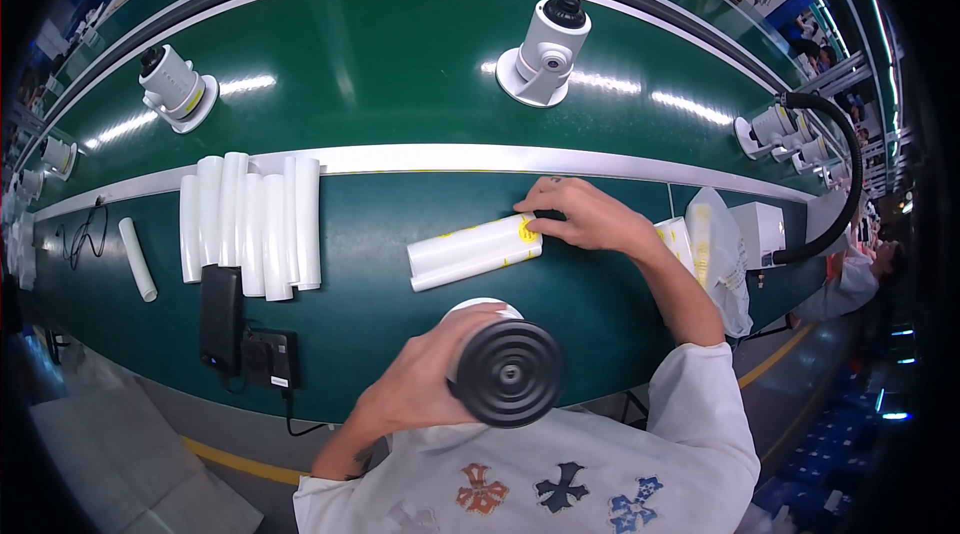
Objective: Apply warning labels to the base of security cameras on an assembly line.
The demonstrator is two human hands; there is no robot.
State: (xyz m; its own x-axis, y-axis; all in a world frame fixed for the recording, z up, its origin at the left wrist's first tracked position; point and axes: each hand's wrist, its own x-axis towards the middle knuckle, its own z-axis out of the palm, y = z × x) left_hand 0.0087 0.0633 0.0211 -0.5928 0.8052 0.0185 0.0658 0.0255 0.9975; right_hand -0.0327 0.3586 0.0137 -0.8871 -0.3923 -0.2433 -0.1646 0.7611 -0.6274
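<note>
My left hand [425, 374] is wrapped around a white security camera with a black ribbed round end [510, 374], close to my chest at the bench's front edge. The camera's white base shows just beyond my fingers. Ahead of it lies a partly rolled white sheet [470, 252] with yellow marks along its edges. At its right end, my right hand [590, 216] pinches the corner by a round yellow patch. Whether a piece is lifting off there is too small to tell.
Several white rolls [250, 224] lie side by side at left, with a black power bank [221, 314] and a black box [270, 358] nearer. White cameras [545, 52] stand on the green belt [400, 64] beyond a metal rail. A plastic bag [715, 254] and black hose [855, 164] are at right.
</note>
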